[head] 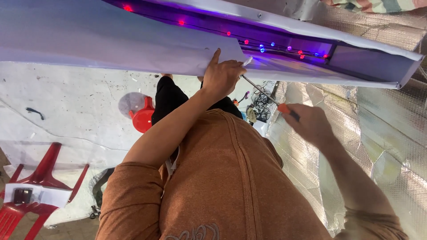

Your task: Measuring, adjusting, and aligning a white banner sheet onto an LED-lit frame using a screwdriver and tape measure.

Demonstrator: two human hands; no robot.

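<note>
Screwdriver set against the lit white channel, both hands up at its near edge.

Your right hand [311, 124] is wrapped around the orange-handled screwdriver [267, 95]; its shaft runs up and left, tip meeting the channel [284, 69] just beside your left hand [221, 76]. That left hand is curled, pinching a small white piece at the tip and pressing the white sheet [111, 44]. Inside the channel: a row of coloured lights [262, 46]. Red stool [143, 116] on the floor at left.
</note>
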